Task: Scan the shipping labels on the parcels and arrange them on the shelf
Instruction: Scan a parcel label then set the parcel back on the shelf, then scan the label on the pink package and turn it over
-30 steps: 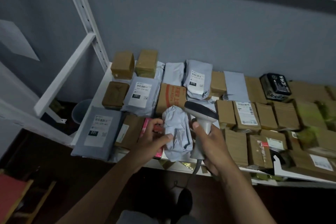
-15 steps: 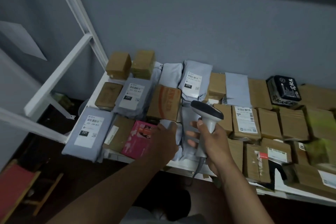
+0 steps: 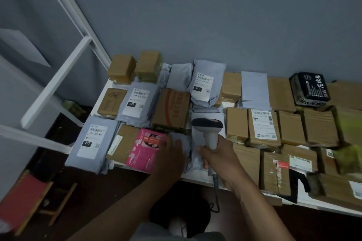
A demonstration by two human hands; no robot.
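Note:
A white shelf (image 3: 197,178) is packed with brown boxes and grey mailer bags. My right hand (image 3: 219,157) grips the handle of a grey barcode scanner (image 3: 208,129), whose dark head points left over the parcels. My left hand (image 3: 170,154) lies palm down on a grey bag parcel (image 3: 188,143) that rests at the shelf's front edge, between a pink box (image 3: 146,147) and the scanner. The hand covers much of that bag, and its label is not visible.
Labelled grey bags (image 3: 92,141) lie at the shelf's left end, brown boxes (image 3: 262,129) fill the right, and a black packet (image 3: 308,89) sits at the back right. A white shelf frame (image 3: 56,82) rises on the left. A red stool (image 3: 25,199) stands on the dark floor.
The grey bag that my left hand held up near the scanner a second ago now lies flat on the shelf under that hand. The scanner stayed close by on its right.

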